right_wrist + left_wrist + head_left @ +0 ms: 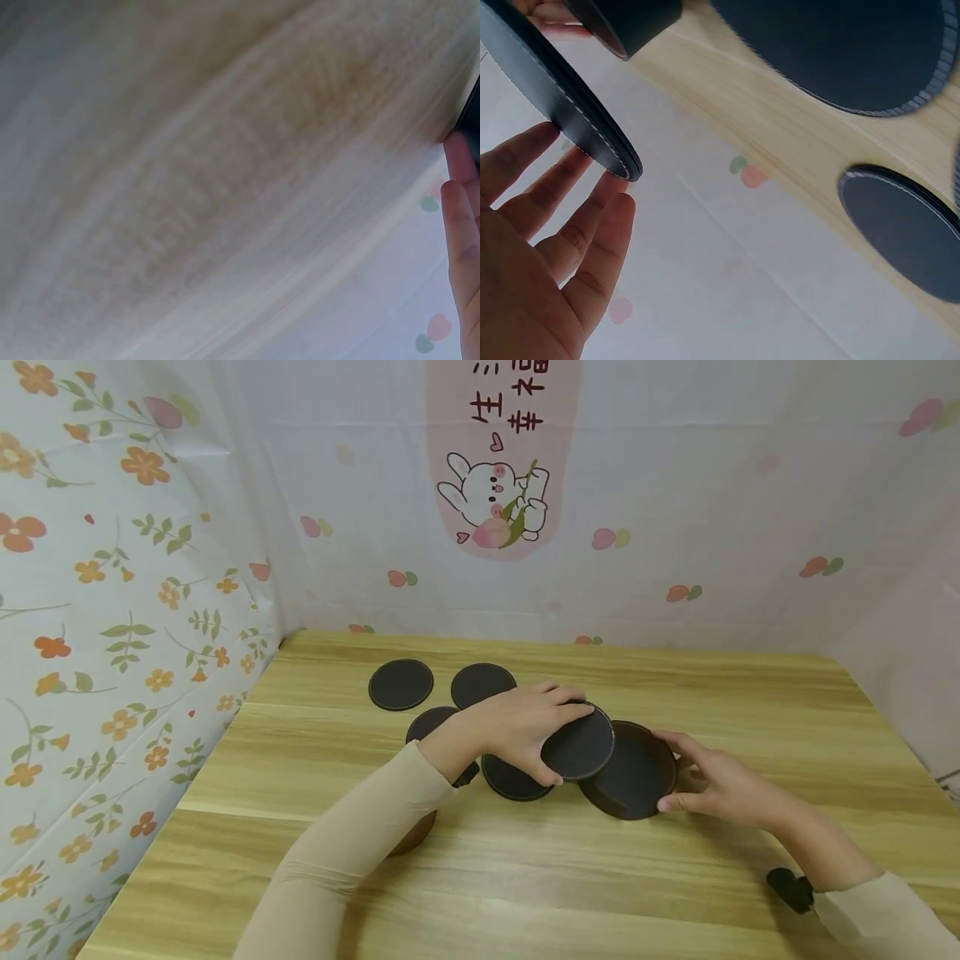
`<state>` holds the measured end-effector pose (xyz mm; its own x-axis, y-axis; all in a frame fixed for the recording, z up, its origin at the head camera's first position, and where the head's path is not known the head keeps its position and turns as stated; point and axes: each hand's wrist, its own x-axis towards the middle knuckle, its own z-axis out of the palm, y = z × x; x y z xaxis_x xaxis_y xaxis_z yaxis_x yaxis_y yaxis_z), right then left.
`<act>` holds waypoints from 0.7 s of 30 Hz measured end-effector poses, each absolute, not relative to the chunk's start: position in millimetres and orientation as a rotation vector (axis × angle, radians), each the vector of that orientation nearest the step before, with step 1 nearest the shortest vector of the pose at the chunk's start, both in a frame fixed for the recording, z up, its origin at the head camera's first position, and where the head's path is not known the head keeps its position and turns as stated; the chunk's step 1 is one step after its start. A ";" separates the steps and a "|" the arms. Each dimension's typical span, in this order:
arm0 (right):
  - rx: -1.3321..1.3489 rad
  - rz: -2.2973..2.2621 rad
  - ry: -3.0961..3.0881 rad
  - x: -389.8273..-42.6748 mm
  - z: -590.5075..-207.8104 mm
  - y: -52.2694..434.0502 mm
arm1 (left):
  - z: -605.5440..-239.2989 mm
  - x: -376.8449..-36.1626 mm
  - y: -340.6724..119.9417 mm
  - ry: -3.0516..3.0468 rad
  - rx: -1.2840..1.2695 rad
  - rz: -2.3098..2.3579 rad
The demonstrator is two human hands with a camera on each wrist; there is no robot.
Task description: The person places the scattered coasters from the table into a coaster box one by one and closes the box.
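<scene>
We hold one round dark coaster (578, 746) in our left hand (525, 731). Our thumb is on its near edge and our fingers curl over the far edge, so it is pinched at the rim. It is lifted off the table and tipped a little. Just to its right is the round dark holder (633, 770), like a short cup with a low wall. The coaster's right edge is at the holder's left rim, or a bit over it. So the holder lies to the right of our left hand, very near.

Our right hand (720, 785) is on the holder's right side. The fingers bend around its wall and steady it. The holder looks tipped toward the coaster.

The coaster is flat and thin, like a disc. In the left wrist view we see its edge (562, 105) with pale stitches along the rim. It looks like soft leather.

More coasters lie flat on the wooden table (525, 893). One (513, 781) is right under our left hand. Two (401, 684) (482, 683) sit farther back, and one (431, 724) peeks out behind our left wrist. The table has light wood stripes and looks smooth.
</scene>
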<state>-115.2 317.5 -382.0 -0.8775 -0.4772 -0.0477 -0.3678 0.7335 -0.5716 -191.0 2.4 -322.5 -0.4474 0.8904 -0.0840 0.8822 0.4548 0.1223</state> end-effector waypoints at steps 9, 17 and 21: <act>-0.720 -0.889 2.720 -115.8 -380.4 320.1 | -329.4 -192.9 30.5 2.515 1.598 0.150; -0.701 -0.911 2.713 -116.3 -384.2 319.8 | -339.0 -194.9 57.1 2.470 1.555 0.155; -0.709 -0.919 2.715 -117.1 -385.1 319.1 | -343.8 -196.4 67.0 2.461 1.551 0.120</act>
